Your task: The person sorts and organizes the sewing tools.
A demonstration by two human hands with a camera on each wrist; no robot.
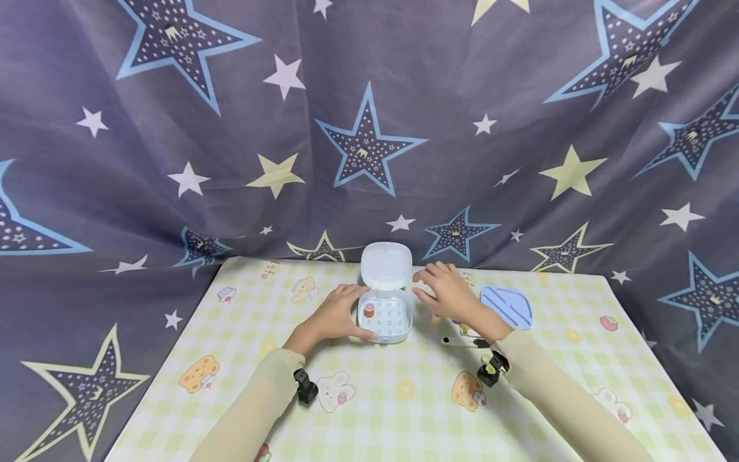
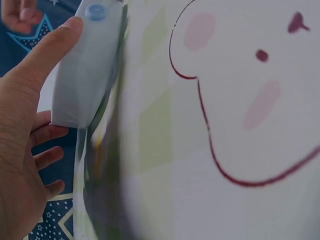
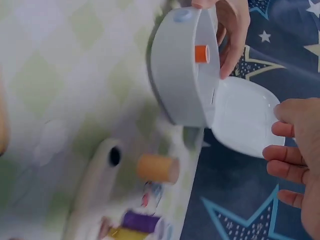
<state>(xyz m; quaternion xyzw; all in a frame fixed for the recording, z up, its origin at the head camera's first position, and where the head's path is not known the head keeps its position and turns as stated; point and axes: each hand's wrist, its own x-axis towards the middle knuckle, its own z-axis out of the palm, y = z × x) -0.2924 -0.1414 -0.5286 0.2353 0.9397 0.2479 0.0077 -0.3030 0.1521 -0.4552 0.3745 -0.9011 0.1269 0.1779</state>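
A small white box (image 1: 398,338) stands at the middle of the table with its hinged lid (image 1: 387,263) raised. Rows of short pegs line its floor, and one orange-red thread spool (image 1: 369,310) stands at the left inside. My left hand (image 1: 337,314) grips the box's left side, its thumb (image 2: 55,45) at the front near the blue catch (image 2: 95,12) and the other fingers further back. Beside the lid's right edge is my right hand (image 1: 449,292), fingers loosely bent and nothing held. Whether its fingertips (image 3: 282,112) touch the lid, I cannot tell.
A light-blue divided tray (image 1: 508,307) lies to the right, behind my right forearm. Near that wrist are a long white object with a dark spot (image 3: 90,195), an orange spool (image 3: 156,168), and purple (image 3: 140,222) and yellow spools (image 3: 131,234). A star-patterned curtain (image 1: 369,212) hangs behind the table.
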